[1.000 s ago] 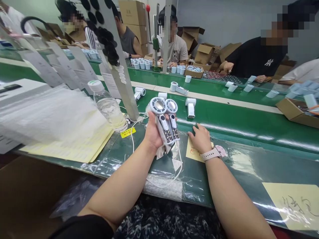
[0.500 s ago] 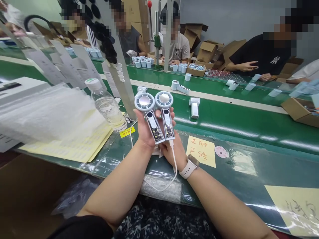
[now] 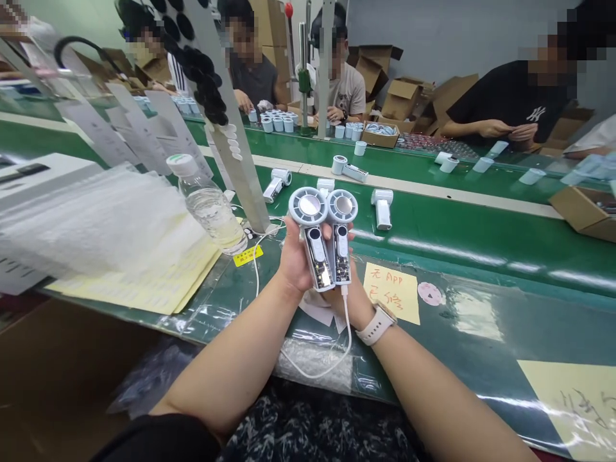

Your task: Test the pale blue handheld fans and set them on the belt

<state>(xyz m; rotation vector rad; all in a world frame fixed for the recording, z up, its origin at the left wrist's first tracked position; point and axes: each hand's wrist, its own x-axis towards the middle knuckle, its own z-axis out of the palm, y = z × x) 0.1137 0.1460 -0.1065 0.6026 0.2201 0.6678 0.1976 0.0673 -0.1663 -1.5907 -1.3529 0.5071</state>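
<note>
Two light-blue handheld fans, each with a round ringed head and a handle showing circuit parts, are held side by side above the green bench. My left hand (image 3: pixel 294 260) is closed round the handle of the left handheld fan (image 3: pixel 317 256). Behind the right handheld fan (image 3: pixel 342 253), my right hand (image 3: pixel 356 289) grips its handle, most of the fingers hidden. A white charging cable (image 3: pixel 347 333) is plugged into the bottom of the right fan and loops down over the bench edge. Under my hands lies a piece of white paper or tissue (image 3: pixel 317 309).
Several more fans, one fan (image 3: pixel 383 208) among them, lie on the green conveyor (image 3: pixel 457 237) ahead. A water bottle (image 3: pixel 212 205) and a metal post (image 3: pixel 240 160) stand at left, beside plastic bags (image 3: pixel 110 224). Yellow notes (image 3: pixel 392 292) lie at right. Co-workers sit across the belt.
Both hands and the two fans have shifted right and slightly down in view. The fan heads have turned a little. Across the belt, co-workers' hands have moved.
</note>
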